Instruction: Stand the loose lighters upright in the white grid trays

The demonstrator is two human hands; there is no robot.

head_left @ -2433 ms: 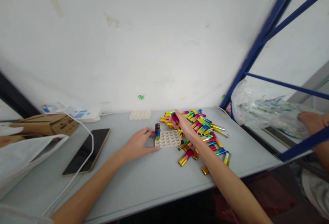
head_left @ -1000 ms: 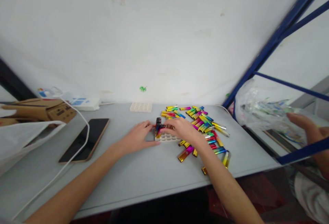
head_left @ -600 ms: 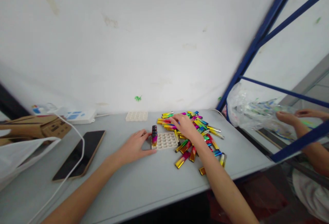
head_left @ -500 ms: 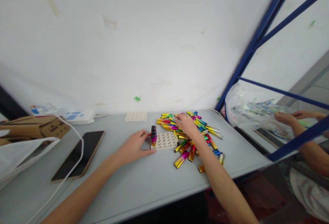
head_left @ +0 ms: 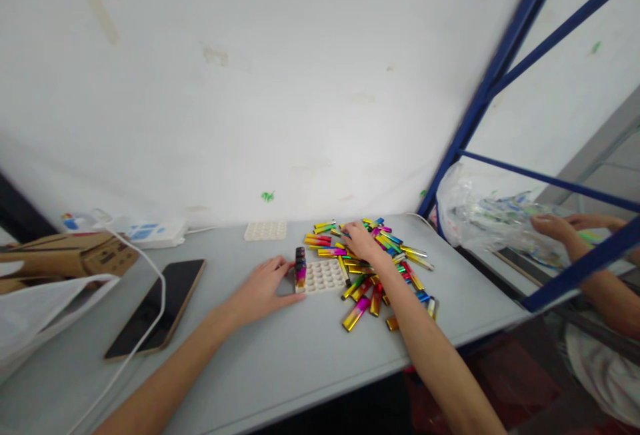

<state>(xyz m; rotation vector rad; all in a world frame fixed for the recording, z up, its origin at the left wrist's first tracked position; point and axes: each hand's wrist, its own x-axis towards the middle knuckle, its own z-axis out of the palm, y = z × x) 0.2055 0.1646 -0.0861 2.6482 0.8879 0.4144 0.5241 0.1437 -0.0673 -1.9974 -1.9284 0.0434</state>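
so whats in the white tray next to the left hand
A row of upright shiny pieces with black tops stands in the tray, along its left edge. Whatever is under them is covered.

The single head-worn view sits just above the near side of the table point(head_left: 280, 362), facing forward and tilted down, close to the tabletop yet wide enough to include the far white wall point(head_left: 250, 108) and, at right, a blue frame point(head_left: 473, 118).

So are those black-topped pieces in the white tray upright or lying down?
Upright: the pieces stand in the tray in a row, black ends up.
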